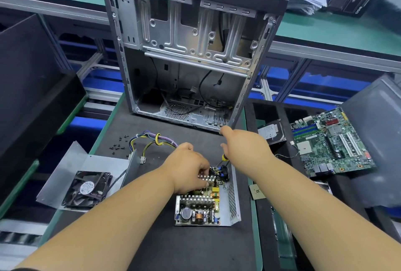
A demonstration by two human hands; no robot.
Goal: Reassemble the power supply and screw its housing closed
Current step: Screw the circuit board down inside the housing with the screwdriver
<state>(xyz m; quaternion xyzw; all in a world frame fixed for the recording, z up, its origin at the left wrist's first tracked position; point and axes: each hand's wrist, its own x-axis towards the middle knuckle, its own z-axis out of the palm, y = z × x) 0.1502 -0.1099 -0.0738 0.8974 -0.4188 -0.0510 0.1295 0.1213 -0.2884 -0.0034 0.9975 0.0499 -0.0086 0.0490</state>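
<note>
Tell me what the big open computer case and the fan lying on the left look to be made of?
The computer case looks like bare sheet metal inside: silvery grey, stamped ribs and punched holes, dull shine. Its outer skin looks dark and matte, possibly painted. The fan looks like black moulded plastic, slightly glossy blades, with a round paper-like label at its hub.

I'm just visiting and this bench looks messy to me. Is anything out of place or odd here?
Mostly a job in progress. The power supply lies open, its circuit board bare. Its cover, with the fan on it, lies apart to the left. Small black screws are scattered loose on the mat.
</note>
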